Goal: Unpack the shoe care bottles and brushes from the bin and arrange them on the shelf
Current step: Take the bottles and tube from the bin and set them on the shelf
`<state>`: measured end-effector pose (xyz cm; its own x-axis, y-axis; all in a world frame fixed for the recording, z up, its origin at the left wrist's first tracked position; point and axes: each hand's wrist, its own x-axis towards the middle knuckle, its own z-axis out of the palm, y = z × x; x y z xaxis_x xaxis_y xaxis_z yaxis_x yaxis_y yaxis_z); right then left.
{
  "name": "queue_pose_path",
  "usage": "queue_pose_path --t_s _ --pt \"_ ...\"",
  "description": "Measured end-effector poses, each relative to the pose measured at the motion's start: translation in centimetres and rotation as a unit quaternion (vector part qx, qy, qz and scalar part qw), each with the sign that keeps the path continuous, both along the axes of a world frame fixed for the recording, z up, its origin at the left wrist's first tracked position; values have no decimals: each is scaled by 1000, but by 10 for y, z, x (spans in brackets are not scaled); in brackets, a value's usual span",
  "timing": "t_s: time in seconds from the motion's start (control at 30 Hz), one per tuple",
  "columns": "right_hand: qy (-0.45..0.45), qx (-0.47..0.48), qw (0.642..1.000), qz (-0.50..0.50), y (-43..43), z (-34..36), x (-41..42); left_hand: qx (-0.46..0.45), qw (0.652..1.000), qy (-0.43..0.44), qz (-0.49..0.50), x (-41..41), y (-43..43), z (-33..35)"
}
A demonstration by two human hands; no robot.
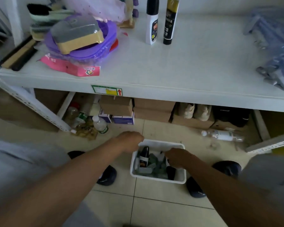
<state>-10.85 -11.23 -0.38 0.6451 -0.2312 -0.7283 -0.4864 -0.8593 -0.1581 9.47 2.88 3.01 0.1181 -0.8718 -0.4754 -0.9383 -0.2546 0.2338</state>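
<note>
A white bin (159, 178) stands on the floor tiles between my feet. Inside it lie a black shoe care bottle (144, 158), greenish brushes (156, 164) and another dark item at the right. My left hand (129, 141) is over the bin's far left corner, fingers curled down at its rim. My right hand (175, 158) reaches into the bin's right side, fingers curled among the contents; what it grips is hidden. On the white shelf (170, 66) stand a white bottle (152, 22) and a black and gold bottle (170, 22), upright, side by side.
At the shelf's left lie purple basins (82, 49) with a grey and gold brush (77, 35) on top, pink packaging and more brushes. Grey hangers (272, 46) fill the right. Under the shelf are cardboard boxes, shoes and water bottles (100, 124).
</note>
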Motion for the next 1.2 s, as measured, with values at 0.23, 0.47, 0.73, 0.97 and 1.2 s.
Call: queue_pose_path --t_s 0.23,0.47,0.73,0.97,1.2 --pt "15 -20 997 -77 0 -62 2 36 954 187 232 -27 -27 -75" --pt "43 -99 990 -88 18 -99 12 35 939 114 324 -71 -53 -106" --pt "123 -152 978 66 18 -112 20 48 920 23 389 -91 -53 -131" --pt "115 -121 985 -36 23 -114 18 43 963 7 265 -78 -36 -135" --pt "56 -98 992 -57 16 -76 19 36 976 118 180 -62 -34 -100"
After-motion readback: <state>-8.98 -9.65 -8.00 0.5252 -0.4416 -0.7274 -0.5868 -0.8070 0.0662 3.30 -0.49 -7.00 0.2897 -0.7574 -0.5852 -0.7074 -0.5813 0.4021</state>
